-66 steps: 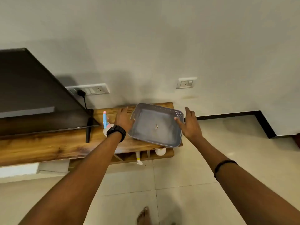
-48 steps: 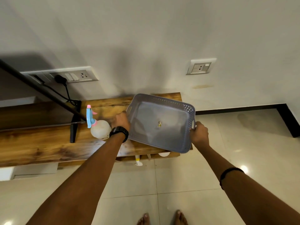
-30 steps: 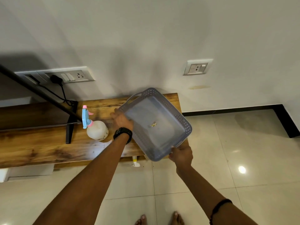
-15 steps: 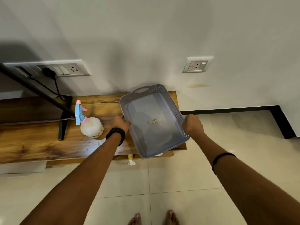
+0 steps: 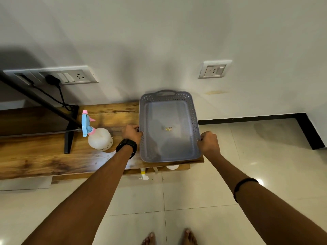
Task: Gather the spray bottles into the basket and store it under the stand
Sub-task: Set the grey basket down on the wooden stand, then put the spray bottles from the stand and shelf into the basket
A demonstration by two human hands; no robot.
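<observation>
A grey perforated basket point(image 5: 194, 119) sits lengthwise at the right end of the wooden stand point(image 5: 44, 156), its handle toward the wall. My left hand point(image 5: 131, 132) grips its left rim and my right hand point(image 5: 208, 143) grips its right rim. The basket holds only a small yellowish scrap. A white spray bottle with a blue and pink trigger point(image 5: 98, 137) stands on the stand just left of my left hand. Below the stand's front edge, a second spray bottle's nozzle with a yellow band point(image 5: 143, 174) pokes out, with a white round object point(image 5: 172, 167) beside it.
A black TV leg point(image 5: 69, 137) and the screen's edge stand on the stand at left. A plugged-in socket strip point(image 5: 70, 76) and another socket point(image 5: 214, 68) are on the wall. Pale tiled floor point(image 5: 230, 174) lies to the right and in front; my bare feet are at the bottom edge.
The basket was turned from slanted and tilted to square with the stand and lowered onto its right end. Both hands stayed on its rims, the right one shifting to the right side.
</observation>
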